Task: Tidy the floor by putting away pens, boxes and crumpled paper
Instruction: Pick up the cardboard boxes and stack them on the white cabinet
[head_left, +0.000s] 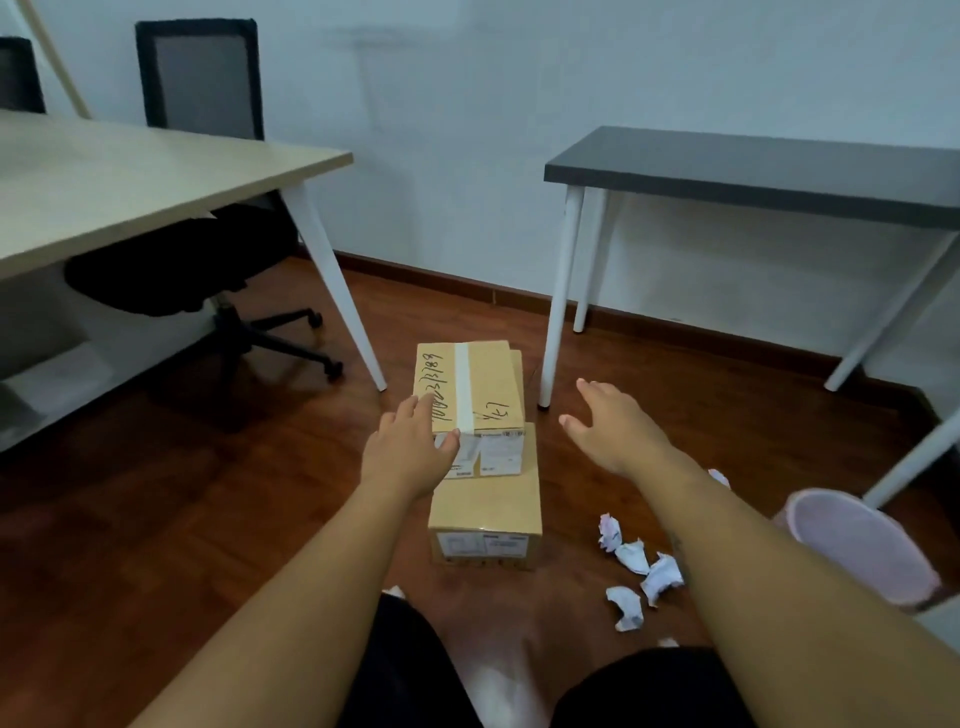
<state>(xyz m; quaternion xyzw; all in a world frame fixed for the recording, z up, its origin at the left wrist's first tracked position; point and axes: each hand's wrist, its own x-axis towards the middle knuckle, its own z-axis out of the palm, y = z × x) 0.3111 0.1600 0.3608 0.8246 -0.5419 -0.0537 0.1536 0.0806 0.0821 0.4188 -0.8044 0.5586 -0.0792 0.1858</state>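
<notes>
Head view: we're on the boxes, our left hand (410, 447) spread on the top box (470, 387) at twelve o'clock, right hand (610, 426) open beside it; next, grip both sides.

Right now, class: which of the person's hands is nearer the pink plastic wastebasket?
Right. The right hand hovers open up-left of the wastebasket; the left hand lies farther left, touching the stacked cardboard boxes.

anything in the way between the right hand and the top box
Nothing visible. The right hand hangs open beside the top box, only bare floor between them. The left hand already touches the box's other side.
</notes>
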